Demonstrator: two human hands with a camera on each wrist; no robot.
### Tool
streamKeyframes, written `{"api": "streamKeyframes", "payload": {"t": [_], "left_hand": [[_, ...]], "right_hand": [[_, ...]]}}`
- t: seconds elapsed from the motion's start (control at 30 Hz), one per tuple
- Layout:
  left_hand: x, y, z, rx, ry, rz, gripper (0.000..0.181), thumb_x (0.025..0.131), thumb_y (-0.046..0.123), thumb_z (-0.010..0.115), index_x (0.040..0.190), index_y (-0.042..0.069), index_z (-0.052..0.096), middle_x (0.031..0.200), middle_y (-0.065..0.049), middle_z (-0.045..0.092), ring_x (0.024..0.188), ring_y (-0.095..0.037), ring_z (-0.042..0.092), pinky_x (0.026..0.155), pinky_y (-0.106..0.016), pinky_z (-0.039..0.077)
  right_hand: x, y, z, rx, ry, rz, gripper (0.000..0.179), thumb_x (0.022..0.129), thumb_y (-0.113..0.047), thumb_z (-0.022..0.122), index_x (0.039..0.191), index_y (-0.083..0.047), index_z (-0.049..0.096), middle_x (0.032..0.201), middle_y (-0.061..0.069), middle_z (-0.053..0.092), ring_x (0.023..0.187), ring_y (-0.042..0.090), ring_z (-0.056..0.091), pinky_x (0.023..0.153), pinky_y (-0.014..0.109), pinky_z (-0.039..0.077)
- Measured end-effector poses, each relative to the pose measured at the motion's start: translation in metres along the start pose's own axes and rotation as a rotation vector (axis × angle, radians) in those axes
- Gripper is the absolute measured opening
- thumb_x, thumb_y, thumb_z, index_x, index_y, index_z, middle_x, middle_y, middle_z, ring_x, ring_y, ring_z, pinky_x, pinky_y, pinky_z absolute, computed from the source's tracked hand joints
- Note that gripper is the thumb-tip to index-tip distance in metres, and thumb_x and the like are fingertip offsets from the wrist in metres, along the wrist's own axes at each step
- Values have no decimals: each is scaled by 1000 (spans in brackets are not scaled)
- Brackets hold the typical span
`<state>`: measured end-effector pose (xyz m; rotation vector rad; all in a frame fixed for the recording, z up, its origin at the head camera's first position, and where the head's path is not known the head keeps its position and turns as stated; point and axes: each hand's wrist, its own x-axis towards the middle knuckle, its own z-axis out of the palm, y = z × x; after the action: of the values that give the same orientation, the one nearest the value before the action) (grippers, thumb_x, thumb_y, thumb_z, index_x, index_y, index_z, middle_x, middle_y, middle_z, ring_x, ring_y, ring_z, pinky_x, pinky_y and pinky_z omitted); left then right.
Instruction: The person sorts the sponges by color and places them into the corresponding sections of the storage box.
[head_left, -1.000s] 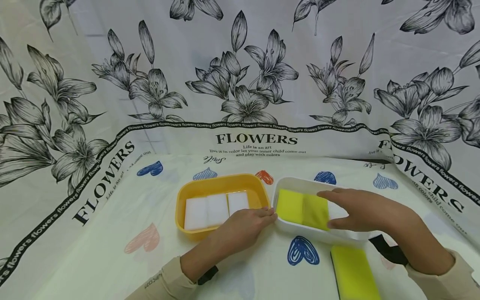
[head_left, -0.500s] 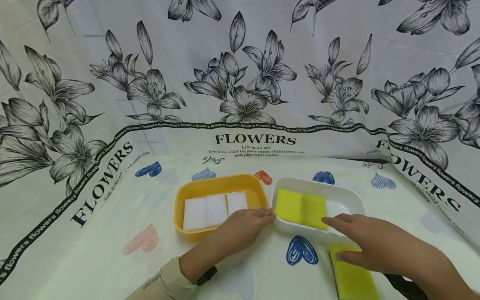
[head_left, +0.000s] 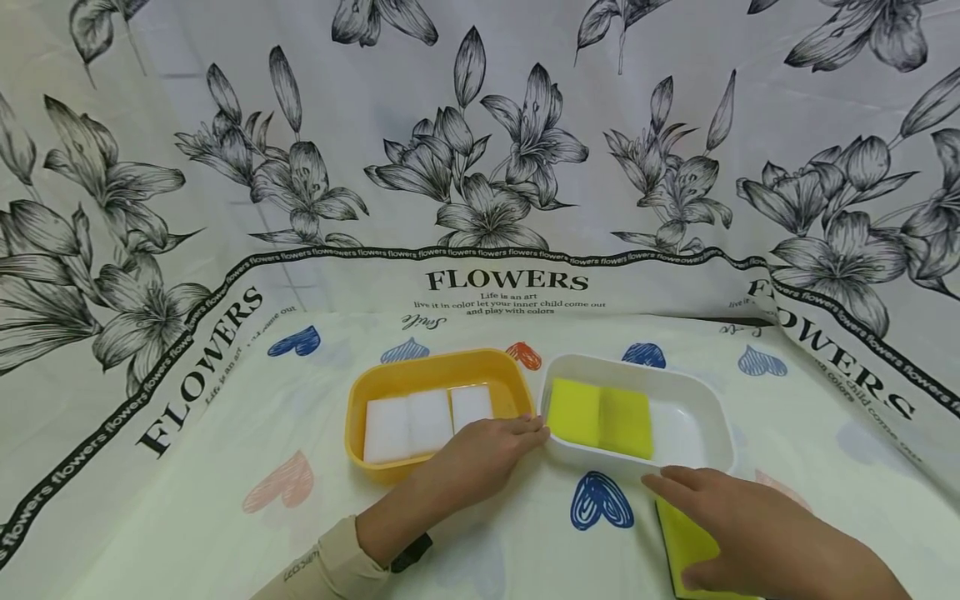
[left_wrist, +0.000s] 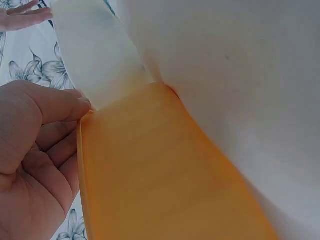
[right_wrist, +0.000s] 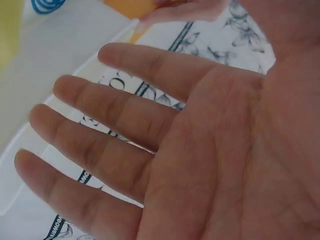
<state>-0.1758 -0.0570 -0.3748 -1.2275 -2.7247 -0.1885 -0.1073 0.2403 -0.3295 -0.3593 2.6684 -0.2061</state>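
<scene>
My left hand [head_left: 487, 454] holds the near rims where an orange-yellow plastic container [head_left: 513, 398] meets a white container [head_left: 692, 417]; its thumb and curled fingers show at that corner in the left wrist view. Three white sponge blocks [head_left: 387, 429] sit in the yellow container. Two yellow sponges [head_left: 626, 423] lie side by side in the left part of the white one. Another yellow sponge [head_left: 684, 540], with a dark underside, lies on the cloth in front. Over it hovers my right hand [head_left: 783, 533], its fingers spread straight, palm bare in the right wrist view.
A white tablecloth [head_left: 187, 517] printed with hearts covers the table. Behind it and at the sides hangs a flower-printed curtain [head_left: 420, 83]. Both containers stand touching in the middle.
My right hand has drawn back from above the white container toward me, over the loose sponge. The left hand stays at the rims. The sponges have not moved.
</scene>
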Motion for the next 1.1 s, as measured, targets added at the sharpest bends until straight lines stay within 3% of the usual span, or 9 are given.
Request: {"api": "streamKeyframes", "payload": {"t": [0.27, 0.43, 0.73, 1.1], "left_hand": [[-1, 0, 0, 11, 14, 6, 40, 97, 12, 67, 137, 13, 63, 136, 0, 61, 123, -13, 59, 95, -28, 52], [-1, 0, 0, -10, 15, 8, 41, 97, 11, 67, 137, 12, 62, 137, -1, 61, 123, -13, 58, 95, -29, 52], [0, 0, -2, -1, -2, -8, 42, 97, 12, 66, 139, 13, 61, 138, 1, 59, 125, -13, 56, 97, -28, 50], [1, 0, 0, -7, -10, -5, 42, 97, 12, 66, 139, 13, 61, 138, 0, 60, 125, -13, 57, 97, -28, 50]], "right_hand": [[-3, 3, 16, 128, 0, 0, 96, 59, -50, 93, 145, -33, 53, 149, 0, 48, 127, 36, 54, 90, 62, 51], [1, 9, 23, 143, -3, -57, 98, 60, -52, 92, 146, -27, 52, 151, 6, 47, 124, 37, 55, 85, 60, 54], [4, 13, 30, 110, 27, -145, 112, 53, -74, 83, 146, -20, 53, 152, 15, 43, 127, 44, 50, 78, 54, 58], [7, 20, 36, 47, 63, -220, 112, 53, -79, 79, 142, -15, 56, 146, 12, 49, 129, 47, 47, 92, 69, 46]]}}
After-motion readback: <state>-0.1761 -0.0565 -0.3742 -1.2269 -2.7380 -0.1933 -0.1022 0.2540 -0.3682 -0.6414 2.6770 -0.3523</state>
